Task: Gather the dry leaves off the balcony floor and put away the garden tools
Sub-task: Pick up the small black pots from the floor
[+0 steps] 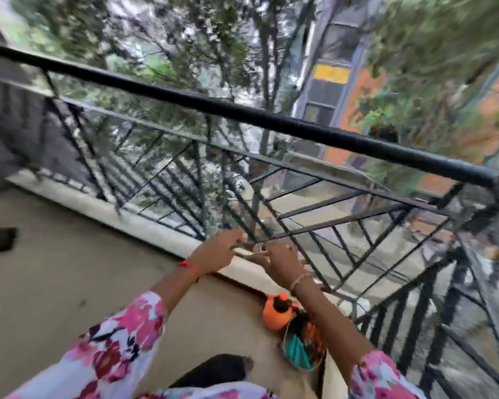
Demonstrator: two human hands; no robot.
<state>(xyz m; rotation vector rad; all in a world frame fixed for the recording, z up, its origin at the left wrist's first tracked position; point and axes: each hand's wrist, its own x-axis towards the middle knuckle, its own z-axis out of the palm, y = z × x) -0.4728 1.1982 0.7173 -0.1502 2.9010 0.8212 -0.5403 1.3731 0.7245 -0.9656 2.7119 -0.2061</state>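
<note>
Head view: where are the grips?

Both reach to the far side, at the ledge [144, 214] under the railing [242, 110]. The left grip [219, 251] is just left of the right grip [283, 260], and they are nearly touching.

Wide or narrow?

The right grip is wide, with its fingers spread flat on the ledge. The left has straight fingers over a thumb with a narrow gap between them. With the blur, I cannot tell if it holds anything.

Any leaves?

A small brown bit [257, 249] lies on the ledge between the two grips. It is too blurred to name.

And the tools?

They are near and to the right, on the floor [69, 283] against the ledge. A bowl [293, 326] holds teal and orange tools [300, 349], partly under the right forearm. An orange sprayer [274, 312] stands just beside the bowl, on its far-left side.

Anything else?

A dark object [2, 239] sits on the floor at the far left, well apart from the rest. Trees and buildings show beyond the railing.
</note>
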